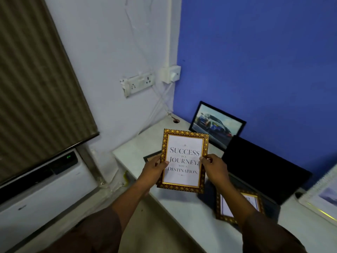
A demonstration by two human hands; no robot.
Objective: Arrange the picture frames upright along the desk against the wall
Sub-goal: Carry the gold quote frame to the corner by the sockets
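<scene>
Both hands hold the gold-patterned quote frame above the desk's front edge. The left hand grasps its left rail and the right hand its right rail, thumbs on the glass, which keeps the frame vertical and its text readable for placement. The car-print frame already leans upright against the blue wall near the desk's far left corner. A second gold frame lies flat near the front edge.
</scene>
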